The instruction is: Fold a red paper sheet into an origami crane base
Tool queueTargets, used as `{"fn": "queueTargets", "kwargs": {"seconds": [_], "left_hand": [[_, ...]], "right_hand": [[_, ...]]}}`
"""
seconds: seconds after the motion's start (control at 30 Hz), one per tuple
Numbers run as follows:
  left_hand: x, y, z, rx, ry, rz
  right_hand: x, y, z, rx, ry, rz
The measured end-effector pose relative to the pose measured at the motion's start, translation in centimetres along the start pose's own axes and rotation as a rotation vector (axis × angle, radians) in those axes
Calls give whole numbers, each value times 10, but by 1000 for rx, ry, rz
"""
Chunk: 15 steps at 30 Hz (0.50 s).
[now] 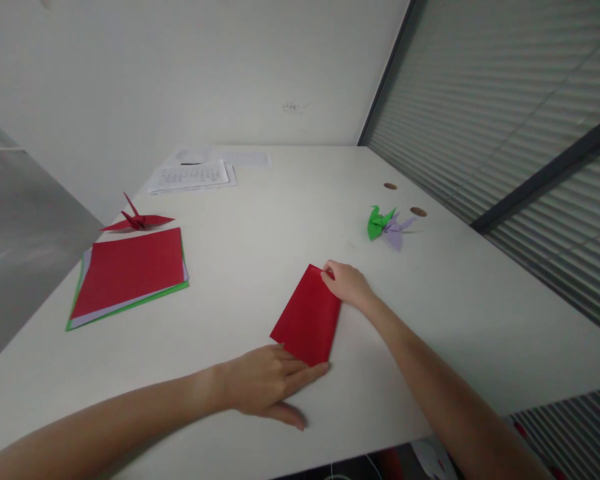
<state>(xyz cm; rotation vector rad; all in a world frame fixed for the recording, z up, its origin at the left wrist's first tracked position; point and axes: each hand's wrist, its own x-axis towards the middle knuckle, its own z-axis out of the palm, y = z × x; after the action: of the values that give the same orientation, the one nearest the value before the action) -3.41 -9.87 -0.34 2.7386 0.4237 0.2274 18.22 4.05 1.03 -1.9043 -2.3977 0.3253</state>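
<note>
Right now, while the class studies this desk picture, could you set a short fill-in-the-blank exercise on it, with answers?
1. The left hand and the right hand both touch a sheet of paper coloured ____.
2. In the paper stack on the left, the lowest visible colour is ____.
3. The lone crane just beyond that stack is ____.
4. Beside the green crane rests another crane, coloured ____.

Missing words: red; green; red; light purple.
</note>
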Motion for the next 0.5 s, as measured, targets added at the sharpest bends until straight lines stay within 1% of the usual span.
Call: {"fn": "queueTargets", "kwargs": {"seconds": [0.07,0.13,0.17,0.2,0.3,0.37,0.5], "left_hand": [[-1,7,1,100,27,-59],[-1,16,3,202,55,-141],[-1,20,5,238,54,-211],[-2,25,7,250,38,-272],[-3,37,16,240,20,-383],[-4,44,22,218,24,-411],[-8,52,29,162,56,-372]], "right_hand": [[2,-4,-4,-63,-45,-22],[4,-8,-5,-129,-63,-43],[4,-9,-5,-160,-62,-44],[5,-11,-5,-184,-57,-39],[4,-13,-2,-205,-25,-15],[3,-12,0,-181,-7,-3],[2,-8,3,-134,14,13]]}}
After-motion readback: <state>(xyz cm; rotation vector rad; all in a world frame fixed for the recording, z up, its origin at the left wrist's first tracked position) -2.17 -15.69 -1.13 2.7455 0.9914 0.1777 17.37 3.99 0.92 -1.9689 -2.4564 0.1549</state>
